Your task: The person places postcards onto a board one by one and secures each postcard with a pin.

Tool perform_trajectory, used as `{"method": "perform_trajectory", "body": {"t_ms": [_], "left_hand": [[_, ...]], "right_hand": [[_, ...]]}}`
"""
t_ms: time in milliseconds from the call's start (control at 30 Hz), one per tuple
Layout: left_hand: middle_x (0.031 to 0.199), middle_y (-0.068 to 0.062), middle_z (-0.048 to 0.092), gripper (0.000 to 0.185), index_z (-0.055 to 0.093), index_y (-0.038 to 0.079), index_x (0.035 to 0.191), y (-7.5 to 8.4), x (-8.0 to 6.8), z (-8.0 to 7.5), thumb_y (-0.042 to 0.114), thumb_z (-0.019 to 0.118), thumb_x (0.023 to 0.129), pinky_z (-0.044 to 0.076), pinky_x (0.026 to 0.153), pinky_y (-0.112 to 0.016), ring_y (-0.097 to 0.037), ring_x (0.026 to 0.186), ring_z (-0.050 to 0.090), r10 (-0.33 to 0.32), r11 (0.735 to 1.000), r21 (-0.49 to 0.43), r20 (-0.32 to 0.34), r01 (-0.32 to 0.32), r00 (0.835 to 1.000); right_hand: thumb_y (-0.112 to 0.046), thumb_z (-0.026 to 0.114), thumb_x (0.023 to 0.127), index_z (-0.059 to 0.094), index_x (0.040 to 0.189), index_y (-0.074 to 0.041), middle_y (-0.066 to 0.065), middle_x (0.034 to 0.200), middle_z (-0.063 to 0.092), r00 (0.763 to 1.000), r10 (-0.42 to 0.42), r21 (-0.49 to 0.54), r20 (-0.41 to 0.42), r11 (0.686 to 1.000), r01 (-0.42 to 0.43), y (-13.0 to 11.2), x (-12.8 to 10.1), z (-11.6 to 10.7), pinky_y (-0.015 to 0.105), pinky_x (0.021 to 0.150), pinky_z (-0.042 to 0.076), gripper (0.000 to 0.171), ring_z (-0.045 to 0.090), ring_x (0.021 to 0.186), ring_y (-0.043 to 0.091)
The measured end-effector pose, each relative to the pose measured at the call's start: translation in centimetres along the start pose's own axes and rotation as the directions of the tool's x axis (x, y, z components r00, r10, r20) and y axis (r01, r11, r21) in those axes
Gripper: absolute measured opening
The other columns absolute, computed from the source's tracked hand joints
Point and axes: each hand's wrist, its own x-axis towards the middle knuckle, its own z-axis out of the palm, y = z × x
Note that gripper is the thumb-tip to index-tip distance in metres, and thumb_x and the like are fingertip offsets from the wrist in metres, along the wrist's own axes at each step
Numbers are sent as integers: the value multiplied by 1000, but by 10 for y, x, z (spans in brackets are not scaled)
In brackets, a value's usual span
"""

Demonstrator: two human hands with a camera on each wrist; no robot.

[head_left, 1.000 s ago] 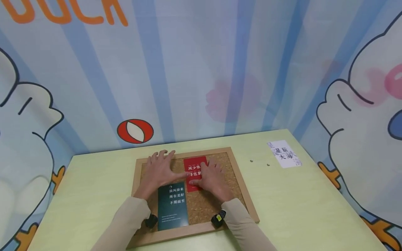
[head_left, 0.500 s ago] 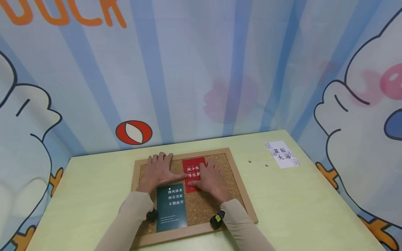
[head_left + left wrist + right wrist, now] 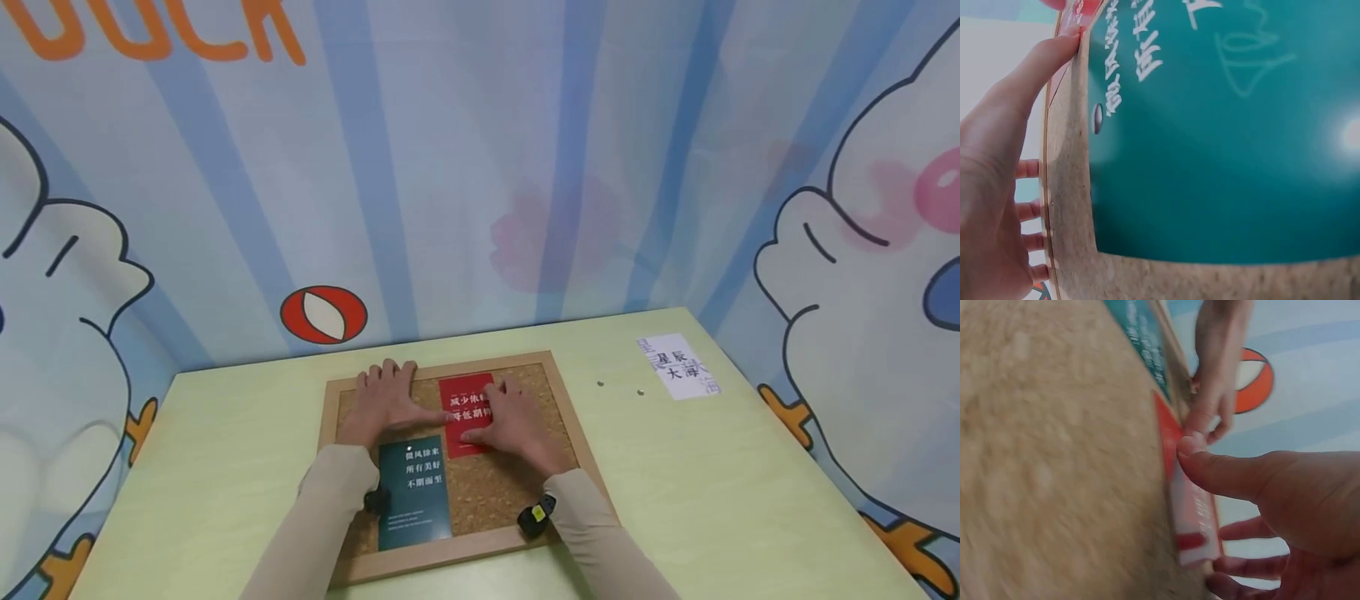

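Observation:
A framed corkboard (image 3: 495, 500) lies on the table with a green card (image 3: 415, 500) at lower left and a red card (image 3: 467, 392) at upper middle, both printed with white characters. My left hand (image 3: 380, 407) spreads over the upper left of the board, its fingers reaching the top frame. Its thumb stretches to the red card's left edge. My right hand (image 3: 517, 421) rests at the red card's right side, thumb on its lower part and fingers near its right edge. A small metal tack (image 3: 1097, 119) sits in the green card's top edge.
On the pale yellow table (image 3: 750, 492), a white paper with black characters (image 3: 678, 367) lies at the right. Two small metal pieces (image 3: 641, 392) lie left of that paper. A printed curtain (image 3: 465, 167) stands behind the table.
My right hand has shifted slightly right, uncovering more of the red card's characters. My left forearm has moved a little to the right, while the left thumb stays at the card's edge.

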Motion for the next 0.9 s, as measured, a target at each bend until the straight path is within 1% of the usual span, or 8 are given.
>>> {"method": "perform_trajectory", "body": {"t_ms": [100,200,267,333,500,700,800,900], "left_hand": [[140,-23,50,115,44,10,154,-1,0,-2,78,76,67,28,115,-67,-43,129,44,-10,1000,-8,19,10,1000],[141,-22,50,116,43,11,155,-2,-2,-5,77,77,66,29,115,-65,-42,128,44,-23,1000,-15,30,24,999],[141,-22,50,116,42,11,155,-1,-2,-6,77,77,66,30,114,-65,-41,128,45,-28,1000,-9,36,29,999],[141,-22,50,115,42,10,155,1,-3,-7,76,77,67,30,114,-66,-41,129,45,-28,1000,-10,38,28,999],[141,-22,50,113,43,11,154,5,-1,-8,74,78,68,27,115,-67,-41,131,44,-29,999,-28,30,30,999],[142,-21,49,113,42,12,155,8,2,-5,74,79,67,25,116,-66,-41,132,43,-36,999,-33,37,37,999],[143,-22,49,113,43,12,154,8,0,-6,73,80,67,23,117,-67,-42,132,43,-42,998,-39,45,44,998],[142,-22,49,113,42,12,154,6,-1,-8,72,81,66,22,118,-67,-42,132,43,-51,997,-47,48,54,998]], "right_hand": [[-32,89,84,50,148,-6,15,131,59,998,-51,160,43,986,44,9,-1,-13,50,97,53,79,57,116,31],[-25,84,90,45,152,-6,16,128,64,995,-70,236,67,970,52,23,-3,-33,49,93,56,75,62,113,30],[-22,80,94,45,152,-4,20,124,65,997,-57,225,59,974,42,37,-4,-48,49,88,57,70,64,110,32],[-22,77,96,48,148,0,21,118,66,999,-42,169,14,985,40,55,-5,-62,48,81,58,63,66,103,33],[-17,72,99,51,140,5,21,102,66,997,7,98,-80,995,1,112,-8,-87,47,68,54,51,65,82,31],[-10,69,97,49,139,9,23,96,66,989,117,78,-92,991,-110,161,-13,-87,48,70,53,50,65,79,31],[-9,68,97,52,137,8,21,95,66,985,138,82,-103,988,-130,171,-15,-82,47,71,53,47,63,79,30],[-10,67,98,57,136,4,17,90,67,987,114,89,-117,991,-103,173,-13,-77,45,70,51,42,62,77,27]]}}
